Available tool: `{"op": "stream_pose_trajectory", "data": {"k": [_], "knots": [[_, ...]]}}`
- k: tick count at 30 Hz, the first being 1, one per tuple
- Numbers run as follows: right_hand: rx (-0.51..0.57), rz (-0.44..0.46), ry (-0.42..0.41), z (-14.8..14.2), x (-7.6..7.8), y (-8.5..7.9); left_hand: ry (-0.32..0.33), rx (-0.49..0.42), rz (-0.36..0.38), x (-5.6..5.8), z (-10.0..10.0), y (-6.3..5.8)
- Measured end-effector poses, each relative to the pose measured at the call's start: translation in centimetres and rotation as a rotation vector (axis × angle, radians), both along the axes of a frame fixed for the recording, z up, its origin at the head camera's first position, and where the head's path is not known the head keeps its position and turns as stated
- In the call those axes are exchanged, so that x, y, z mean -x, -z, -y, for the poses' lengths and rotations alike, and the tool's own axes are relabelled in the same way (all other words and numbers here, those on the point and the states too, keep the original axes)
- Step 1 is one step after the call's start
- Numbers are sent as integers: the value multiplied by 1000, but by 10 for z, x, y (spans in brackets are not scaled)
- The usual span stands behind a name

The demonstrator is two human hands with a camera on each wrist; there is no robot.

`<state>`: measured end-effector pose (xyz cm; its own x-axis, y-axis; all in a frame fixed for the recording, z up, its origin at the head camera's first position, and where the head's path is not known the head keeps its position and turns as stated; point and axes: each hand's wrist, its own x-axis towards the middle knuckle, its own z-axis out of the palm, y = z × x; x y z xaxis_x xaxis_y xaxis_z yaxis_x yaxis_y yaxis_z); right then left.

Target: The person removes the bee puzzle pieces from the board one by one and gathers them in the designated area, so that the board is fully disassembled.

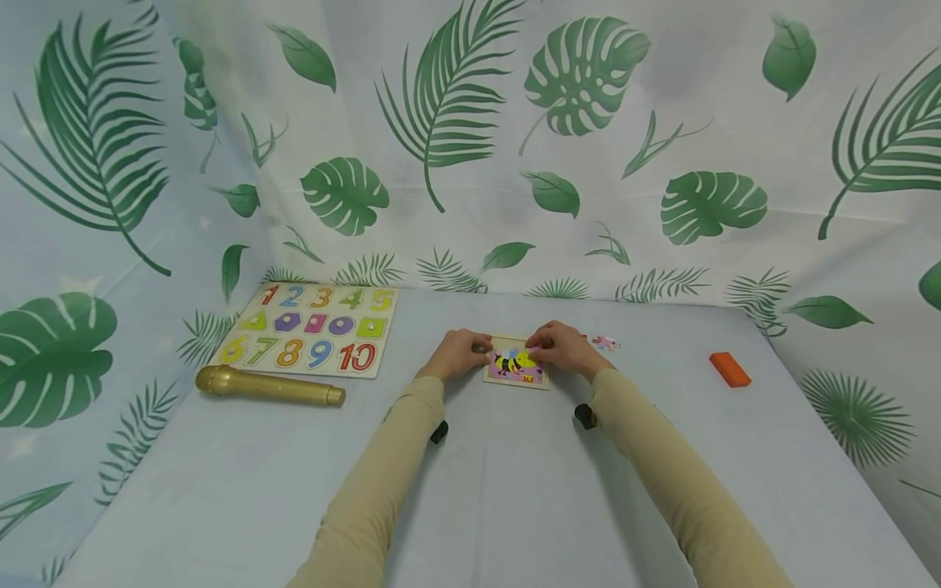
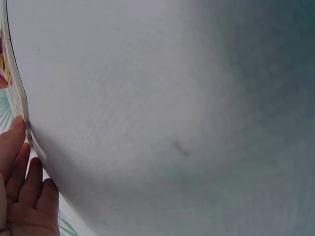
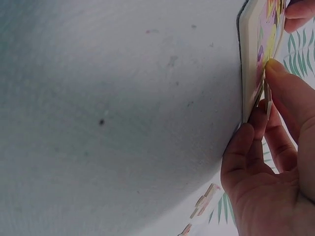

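Observation:
A small wooden jigsaw board (image 1: 516,384) with a yellow-and-black bee picture lies on the table ahead of me in the head view. At its left edge my left hand (image 1: 457,354) grips the frame, the thumb on the rim and the fingers against the side in the left wrist view. My right hand (image 1: 568,348) is over the board's right side. Between its thumb and fingers it pinches a thin jigsaw piece (image 3: 268,101), tilted against the board in the right wrist view. Its lower fingers rest beside the board's edge.
Loose pinkish jigsaw pieces (image 1: 606,343) lie just beyond my right hand. An orange block (image 1: 730,369) sits farther right. To the left are a number-and-shape board (image 1: 309,328) and a gold microphone (image 1: 268,387). Leaf-print cloth (image 1: 470,163) hangs behind the table.

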<state>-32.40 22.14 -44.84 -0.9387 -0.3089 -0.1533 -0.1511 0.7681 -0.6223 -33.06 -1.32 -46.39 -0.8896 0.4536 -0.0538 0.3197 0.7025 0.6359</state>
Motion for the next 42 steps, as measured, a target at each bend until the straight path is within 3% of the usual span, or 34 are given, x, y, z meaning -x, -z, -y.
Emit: {"op": "stream_pose_trajectory", "data": {"k": [7,16,22,29,35,42], "knots": [[14,7,12,0,0,1,0,3,-5,0,2,-1],[79,15,102,-17,0,8,5,-3,-12,-2,3,0],[93,-26,194,-52,-1,2,15,9,-23,0,1,2],[88,0,299,-111,-10,-4,6,3,0,-1,1,0],[39,55,325,-145,-20,-1,8,-18,2,-4,1,-1],[21,92,321,-158,-25,3,13,-21,-30,-4,2,-3]]}}
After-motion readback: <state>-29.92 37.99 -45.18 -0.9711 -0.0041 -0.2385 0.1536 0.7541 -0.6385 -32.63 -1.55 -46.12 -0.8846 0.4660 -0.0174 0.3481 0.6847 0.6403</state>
